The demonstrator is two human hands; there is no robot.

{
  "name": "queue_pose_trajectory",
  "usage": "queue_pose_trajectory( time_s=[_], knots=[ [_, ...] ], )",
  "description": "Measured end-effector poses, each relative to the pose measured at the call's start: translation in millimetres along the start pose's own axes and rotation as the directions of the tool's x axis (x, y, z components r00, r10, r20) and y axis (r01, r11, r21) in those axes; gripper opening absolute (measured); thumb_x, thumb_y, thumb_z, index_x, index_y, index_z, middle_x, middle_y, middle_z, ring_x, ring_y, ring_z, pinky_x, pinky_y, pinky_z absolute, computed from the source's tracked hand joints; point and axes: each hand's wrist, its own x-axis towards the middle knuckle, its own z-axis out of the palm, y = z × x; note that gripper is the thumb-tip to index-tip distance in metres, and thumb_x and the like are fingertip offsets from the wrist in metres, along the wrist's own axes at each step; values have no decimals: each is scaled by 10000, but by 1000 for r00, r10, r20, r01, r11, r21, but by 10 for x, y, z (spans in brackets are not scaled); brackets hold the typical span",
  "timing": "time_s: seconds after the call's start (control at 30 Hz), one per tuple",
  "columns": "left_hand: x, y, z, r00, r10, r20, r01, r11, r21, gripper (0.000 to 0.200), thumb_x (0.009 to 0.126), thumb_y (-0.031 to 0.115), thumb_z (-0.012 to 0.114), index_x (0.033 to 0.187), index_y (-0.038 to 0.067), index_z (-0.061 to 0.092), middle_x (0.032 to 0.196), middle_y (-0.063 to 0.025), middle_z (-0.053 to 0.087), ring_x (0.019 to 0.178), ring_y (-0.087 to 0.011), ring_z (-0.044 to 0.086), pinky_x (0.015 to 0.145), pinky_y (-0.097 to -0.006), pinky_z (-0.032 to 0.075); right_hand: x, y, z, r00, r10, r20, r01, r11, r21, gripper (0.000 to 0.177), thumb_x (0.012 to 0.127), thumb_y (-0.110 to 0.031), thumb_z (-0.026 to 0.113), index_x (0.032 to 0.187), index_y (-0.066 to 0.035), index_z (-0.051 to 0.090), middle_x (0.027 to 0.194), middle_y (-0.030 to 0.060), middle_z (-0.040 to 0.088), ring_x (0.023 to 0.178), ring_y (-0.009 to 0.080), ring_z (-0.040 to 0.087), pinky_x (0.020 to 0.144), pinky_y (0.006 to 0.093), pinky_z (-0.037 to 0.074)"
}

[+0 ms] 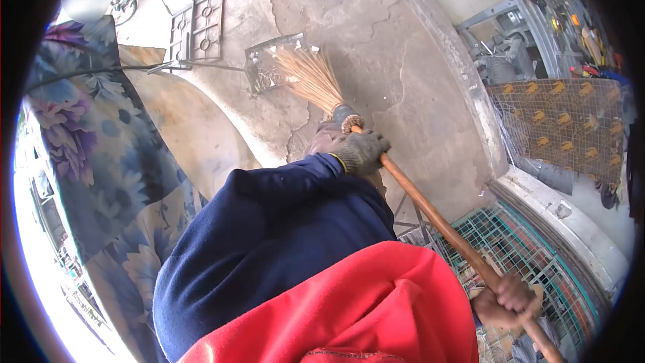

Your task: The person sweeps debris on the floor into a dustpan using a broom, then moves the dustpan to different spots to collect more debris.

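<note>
Red cloth (349,302), soft and rumpled, fills the bottom of the view. Above it, my navy sleeve (269,228), a smooth knit, runs up to a yellow-edged cuff.

Left hand (359,151): in a grey-brown knitted work glove, clenched round the wooden handle (450,232) just below the binding (349,121).

Right hand (507,299): bare, closed round the same handle near its lower end, well apart from the left.

Broom (403,181): one item, gripped by both hands, slanting from lower right to upper centre.
- Handle: round pole, reddish-brown, smooth.
- Binding: dark collar with a pale ring.
- Bristles (306,74): stiff straw-coloured fibres, fanned out, with their tips at a crumpled sheet of clear plastic (265,67) on the floor.

Floor (376,40): grey concrete, rough, cracked and stained.

Metal plate (198,27): flat, grey, pierced with round holes, lying just beyond the plastic.

Wire mesh panel (557,128): fine grid dotted with yellow shapes, at right.

Green grating (537,249): painted mesh beneath the right hand.

Person beside me, at left: draped in floral-print cloth (101,141), blue and purple.
</note>
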Motion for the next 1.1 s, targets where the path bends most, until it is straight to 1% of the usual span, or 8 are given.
queue_pose_trajectory(
  time_s=[0.23, 0.43, 0.53, 0.73, 0.8, 0.87, 0.93, 1.1],
  knots=[
    [444, 853, -244, 993, 86, -84, -88, 996, -15, 316, 732, 288, 672, 979, 117, 573, 951, -105, 574, 934, -293, 590, 780, -428, 483, -89, -825, 137, 980, -189, -58, 174, 964, -199, 437, 953, -343, 419, 554, -191, 324, 449, -56, 249, 393, 102, 294, 535, 302, 381],
    [1058, 333, 291, 934, 124, -334, -174, 977, -123, 326, 712, 235, 691, 995, 115, 582, 961, -80, 590, 946, -284, 586, 799, -420, 478, -84, -139, 135, 975, -220, 35, 220, 927, -302, 398, 945, -261, 414, 567, -160, 336, 493, -19, 310, 429, 99, 291, 527, 268, 324],
    [765, -413, 818, 991, -5, -130, -14, 989, -146, 311, 709, 225, 688, 987, 124, 593, 970, -92, 596, 966, -288, 586, 820, -417, 469, 85, 636, 105, 986, 154, 58, -156, 988, 22, 386, 919, -268, 437, 558, -171, 343, 490, -14, 351, 443, 108, 368, 554, 293, 344],
    [-41, -1111, 714, 975, -221, -13, 218, 970, -103, 335, 722, 202, 679, 1045, 146, 607, 1022, -104, 599, 1025, -299, 573, 889, -417, 443, 34, 1201, 0, 952, 235, -197, -248, 968, -44, 385, 913, -263, 454, 553, -176, 348, 459, -33, 344, 394, 102, 326, 480, 299, 331],
    [-51, -624, 94, 993, -118, 32, 119, 991, -53, 357, 729, 239, 688, 1063, 145, 606, 1033, -105, 594, 1039, -287, 567, 869, -424, 456, 26, 798, -147, 984, 176, -4, -174, 977, 126, 398, 914, -259, 459, 545, -181, 333, 453, -35, 314, 387, 99, 303, 470, 273, 318],
    [114, -69, -213, 999, -16, 43, 18, 999, -32, 347, 736, 277, 682, 1039, 130, 602, 1006, -104, 592, 1019, -281, 569, 851, -432, 465, 23, 205, 187, 994, -47, -94, 33, 988, -150, 405, 929, -252, 442, 545, -185, 331, 458, -36, 300, 414, 99, 317, 507, 269, 322],
    [362, 319, -254, 991, 134, 9, -134, 991, -2, 324, 749, 302, 663, 1010, 122, 597, 972, -98, 588, 981, -276, 578, 833, -434, 473, 64, -394, 255, 996, -17, 87, 27, 992, -120, 411, 932, -263, 439, 542, -188, 331, 464, -39, 293, 427, 104, 316, 529, 274, 315],
    [846, 767, -392, 948, 284, -142, -285, 958, 20, 267, 769, 284, 640, 978, 124, 593, 958, -86, 590, 941, -277, 597, 818, -418, 482, -28, -679, 638, 963, -258, 84, 270, 940, -207, 453, 965, -352, 365, 551, -180, 305, 451, -46, 234, 395, 114, 292, 527, 322, 387]
  ],
)
